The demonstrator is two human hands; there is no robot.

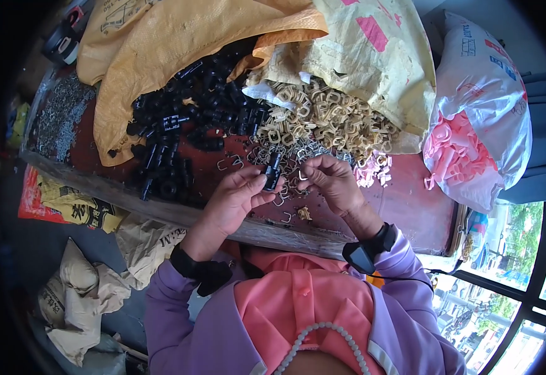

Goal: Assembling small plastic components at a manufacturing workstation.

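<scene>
My left hand (236, 199) grips a small black plastic fitting (272, 174) between thumb and fingers, its narrow end pointing away from me. Just to the right, my right hand (335, 185) pinches a small U-shaped metal clip (302, 176), apart from the fitting by a small gap. Beneath and beyond both hands lie loose metal clips (313, 149). Behind these spreads a heap of beige plastic clips (338, 119). To the left, a pile of similar black fittings (171, 125) spills across the red tabletop (404, 194).
An orange woven sack (179, 37) and a yellowish sack (385, 75) lie over the piles. At the right stands a white bag of pink pieces (460, 144). Small metal bits (66, 125) cover the table's left end. Brown sacks (85, 294) sit on the floor.
</scene>
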